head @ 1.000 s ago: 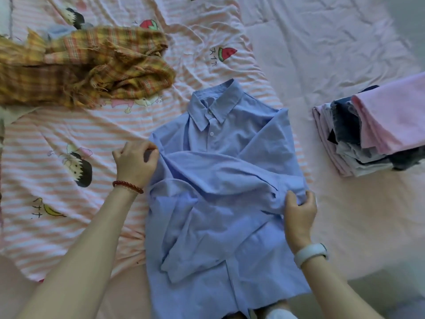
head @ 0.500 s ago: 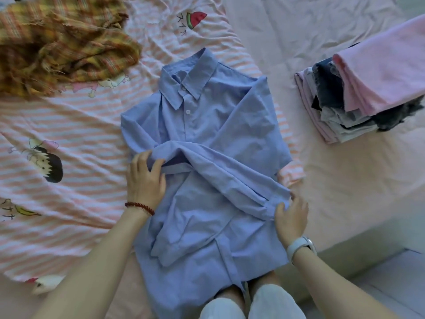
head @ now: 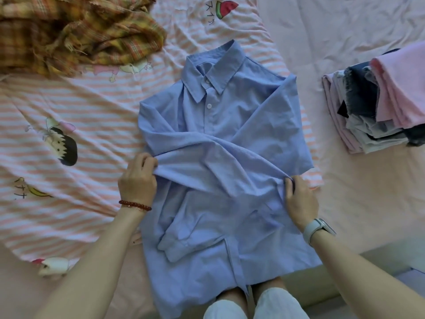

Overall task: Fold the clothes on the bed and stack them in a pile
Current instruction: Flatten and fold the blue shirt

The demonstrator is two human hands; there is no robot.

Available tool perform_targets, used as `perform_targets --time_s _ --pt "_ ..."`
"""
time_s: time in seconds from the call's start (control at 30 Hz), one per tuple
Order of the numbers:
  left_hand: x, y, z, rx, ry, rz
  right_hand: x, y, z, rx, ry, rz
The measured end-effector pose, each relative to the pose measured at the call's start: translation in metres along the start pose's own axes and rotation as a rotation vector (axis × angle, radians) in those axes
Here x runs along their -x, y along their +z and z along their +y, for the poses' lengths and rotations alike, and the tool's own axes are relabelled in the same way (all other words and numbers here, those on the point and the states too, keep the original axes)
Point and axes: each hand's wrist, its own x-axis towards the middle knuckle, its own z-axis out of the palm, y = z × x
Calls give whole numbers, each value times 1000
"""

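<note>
While the left hand (head: 137, 180) and right hand (head: 300, 201) each pinch a side edge of the blue shirt (head: 220, 171), lying collar-up on the bed (head: 368, 203) beside the folded pile (head: 377, 111): risk, uneven pull skews the crossed sleeves.

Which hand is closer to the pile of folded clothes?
Right. The right hand grips the blue shirt on the side facing the folded pile; the left hand grips the shirt's far side, away from the pile.

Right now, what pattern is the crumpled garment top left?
Yellow-brown plaid garment, clearest in the head view.
</note>
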Motion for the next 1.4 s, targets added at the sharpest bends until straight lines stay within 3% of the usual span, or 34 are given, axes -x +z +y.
perform_targets --time_s 0.07,0.17,0.23,0.33,0.43,0.63,0.77,0.87,0.93,1.03,1.2,1.33,1.4 --pt "23 -4 -12 -25 -16 -20 3 -4 4 36 -20 26" --pt "47 -2 -25 28 -36 -278 0 -2 9 167 -19 -62" --pt "47 -1 -26 94 -50 -358 -5 0 9 296 -14 -98" --pt "17 1 -18 214 -120 -242 -11 3 -5 318 -96 8" --pt "-29 8 -11 228 -126 -108 -13 9 -32 232 -310 40" --pt "-72 30 -19 21 46 -376 -33 19 -74 156 -675 -166" --pt "-79 35 -29 -24 -12 -242 -39 24 -78 326 -891 -234" --pt "-86 39 -25 7 -147 -191 -39 26 -76 458 -847 -204" --pt "-93 41 -22 53 -163 -172 -45 23 -81 410 -804 -196" --pt "-115 45 -21 45 -160 -154 -74 9 -103 284 -850 -32" --pt "-174 54 -32 72 -420 -441 -156 -20 -152 295 -735 186" --pt "-207 61 -26 405 -348 -484 -214 -33 -165 399 -489 46" --pt "-221 66 -18 433 -369 -536 -228 -36 -164 369 -401 -64"
